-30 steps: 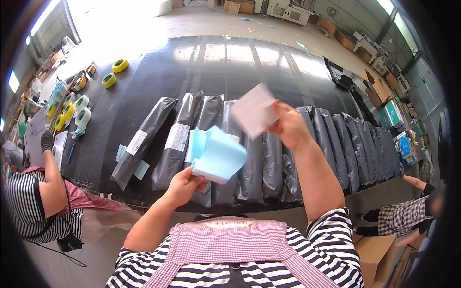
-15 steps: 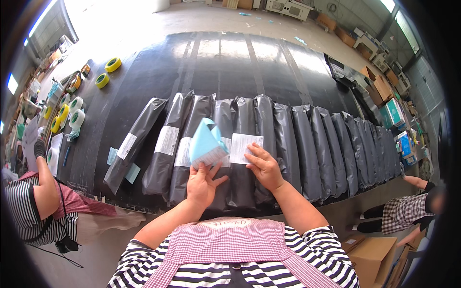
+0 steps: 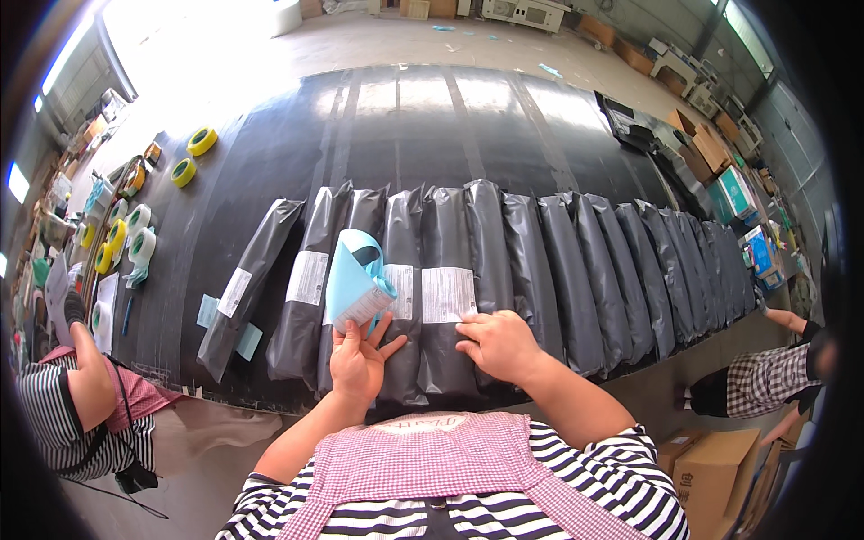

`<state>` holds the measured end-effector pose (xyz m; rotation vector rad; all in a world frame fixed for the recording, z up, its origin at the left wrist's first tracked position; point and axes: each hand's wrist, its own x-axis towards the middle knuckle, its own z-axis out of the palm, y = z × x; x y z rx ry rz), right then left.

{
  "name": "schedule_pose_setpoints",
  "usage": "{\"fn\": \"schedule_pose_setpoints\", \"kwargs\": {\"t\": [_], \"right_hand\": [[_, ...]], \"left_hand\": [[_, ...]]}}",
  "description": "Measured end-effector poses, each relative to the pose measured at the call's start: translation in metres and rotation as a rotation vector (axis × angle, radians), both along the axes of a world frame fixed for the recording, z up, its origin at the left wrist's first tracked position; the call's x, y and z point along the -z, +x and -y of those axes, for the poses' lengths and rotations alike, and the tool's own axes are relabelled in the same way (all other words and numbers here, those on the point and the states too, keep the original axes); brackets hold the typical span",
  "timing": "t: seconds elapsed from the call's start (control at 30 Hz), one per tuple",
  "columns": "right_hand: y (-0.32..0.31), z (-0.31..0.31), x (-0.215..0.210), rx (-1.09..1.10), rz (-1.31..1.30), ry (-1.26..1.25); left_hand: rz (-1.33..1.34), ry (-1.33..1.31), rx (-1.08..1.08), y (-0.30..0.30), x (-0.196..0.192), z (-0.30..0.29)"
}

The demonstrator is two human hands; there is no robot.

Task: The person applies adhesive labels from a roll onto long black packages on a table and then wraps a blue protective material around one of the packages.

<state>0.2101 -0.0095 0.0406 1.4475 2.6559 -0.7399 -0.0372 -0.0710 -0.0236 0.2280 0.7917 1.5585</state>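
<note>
My left hand [image 3: 358, 367] grips a curled light-blue strip of label backing [image 3: 349, 286] that carries white printed labels at its lower end. It hangs over grey plastic-wrapped long packages lying side by side. My right hand [image 3: 506, 349] rests on one such package [image 3: 445, 225], fingertips at the lower right corner of its white label [image 3: 448, 297]; its fingers are partly bent and hold nothing that I can see. To the left, a package with a label [image 3: 304, 277] and a slanted one [image 3: 236, 292] lie flat. Packages to the right of my right hand show no labels.
On the dark table [image 3: 396, 126], tape rolls [image 3: 202, 140] and a blue pen [image 3: 127, 315] lie at the left. Blue paper pieces [image 3: 249, 342] stick out by the slanted package. One co-worker [image 3: 85, 387] stands at left, another [image 3: 765, 382] at right near cardboard boxes [image 3: 715, 477].
My right hand has moved down from the label's right side to its lower corner. My left hand, with the blue strip, has shifted slightly left and down. The view has tilted a little.
</note>
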Motion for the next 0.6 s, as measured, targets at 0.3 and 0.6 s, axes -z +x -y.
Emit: {"fn": "schedule_pose_setpoints", "kwargs": {"t": [0.3, 0.6], "right_hand": [[-0.074, -0.052, 0.077, 0.278, 0.088, 0.297], [-0.065, -0.014, 0.071, 0.503, -0.225, 0.095]], "left_hand": [[0.021, -0.002, -0.043, 0.003, -0.008, -0.001], [0.0, 0.041, 0.006, -0.003, 0.009, 0.002]]}}
